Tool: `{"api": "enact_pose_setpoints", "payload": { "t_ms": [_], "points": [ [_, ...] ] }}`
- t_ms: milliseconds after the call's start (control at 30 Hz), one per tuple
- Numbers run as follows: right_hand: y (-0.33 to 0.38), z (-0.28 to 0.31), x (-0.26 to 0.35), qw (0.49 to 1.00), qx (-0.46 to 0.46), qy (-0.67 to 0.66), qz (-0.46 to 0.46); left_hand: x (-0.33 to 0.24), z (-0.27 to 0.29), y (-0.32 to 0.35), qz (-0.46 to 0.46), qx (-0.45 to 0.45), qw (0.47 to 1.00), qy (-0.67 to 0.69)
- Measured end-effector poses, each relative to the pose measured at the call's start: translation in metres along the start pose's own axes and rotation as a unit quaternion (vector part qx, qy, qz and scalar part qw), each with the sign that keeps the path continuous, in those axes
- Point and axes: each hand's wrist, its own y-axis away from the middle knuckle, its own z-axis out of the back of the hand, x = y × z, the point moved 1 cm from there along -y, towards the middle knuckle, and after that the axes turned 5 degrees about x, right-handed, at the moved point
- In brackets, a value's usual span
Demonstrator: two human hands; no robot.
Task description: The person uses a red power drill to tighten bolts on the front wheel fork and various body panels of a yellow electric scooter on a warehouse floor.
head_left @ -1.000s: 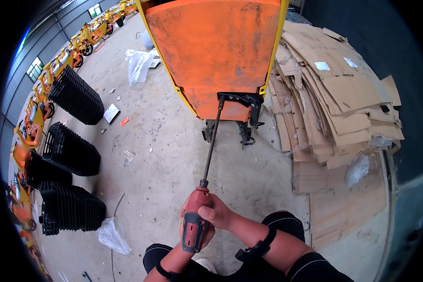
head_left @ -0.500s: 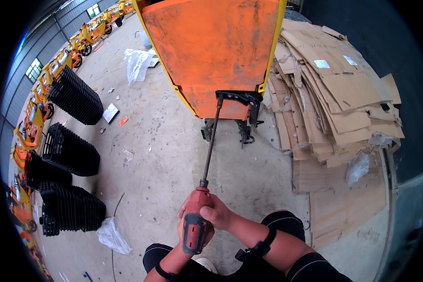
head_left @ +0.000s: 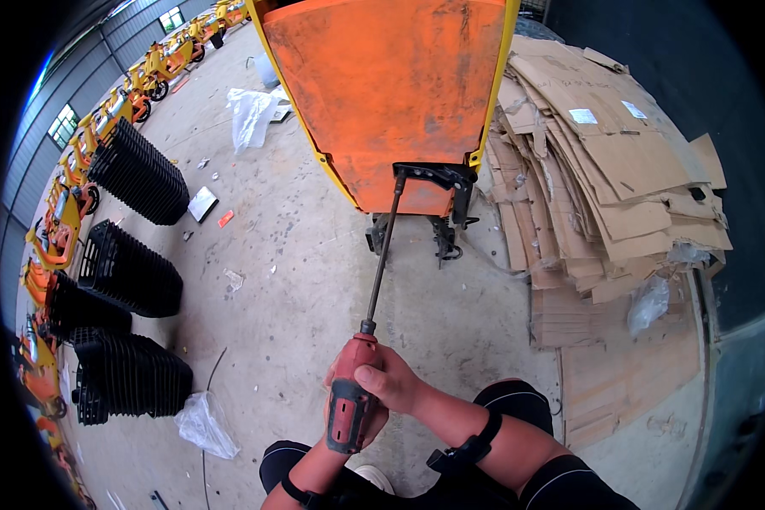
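Both my hands are wrapped round a red and black power drill [head_left: 354, 408]. My left hand [head_left: 374, 424] closes on its lower part, mostly hidden beneath the tool. My right hand [head_left: 396, 383] grips it from the right, thumb lying over the body. A long dark extension bit [head_left: 384, 255] runs forward from the chuck. Its far tip meets the left end of a black bracket [head_left: 433, 175]. That bracket sits across the lower edge of a scuffed orange panel [head_left: 382, 93] with yellow side edges. Black metal parts [head_left: 444, 240] hang below the panel.
Stacks of black plastic baskets [head_left: 136, 374] stand at the left, before a row of yellow and orange bikes [head_left: 149, 72]. Flattened cardboard [head_left: 612, 153] is piled at the right. Plastic wrap [head_left: 206, 425] and scraps litter the concrete floor [head_left: 272, 280].
The drill body has shifted very slightly left and up in the view. The bit's tip stays at the bracket, and both hands keep their grip.
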Motion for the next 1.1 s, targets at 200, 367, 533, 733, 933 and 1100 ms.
{"api": "enact_pose_setpoints", "payload": {
  "t_ms": [200,367,533,733,933,1100],
  "points": [
    [0.002,0.0,-0.001,1.0,0.0,-0.02,0.007,0.001,0.007,0.003,-0.043,0.054,0.997,-0.041],
    [0.002,-0.002,0.003,1.0,-0.001,-0.015,0.003,-0.003,0.004,0.01,-0.085,0.099,0.99,-0.05],
    [0.002,-0.003,0.003,1.0,0.001,-0.02,-0.001,0.005,0.021,0.006,-0.063,0.044,0.991,-0.111],
    [0.002,-0.001,0.003,1.0,-0.001,-0.028,0.004,0.003,0.013,0.003,-0.082,0.048,0.986,-0.134],
    [0.003,0.003,0.001,1.0,0.002,-0.009,0.009,0.007,0.012,0.001,-0.022,0.057,0.998,0.021],
    [0.003,0.004,-0.003,1.0,0.0,-0.026,0.007,0.008,0.014,0.003,-0.026,0.035,0.994,-0.103]
  ]
}}
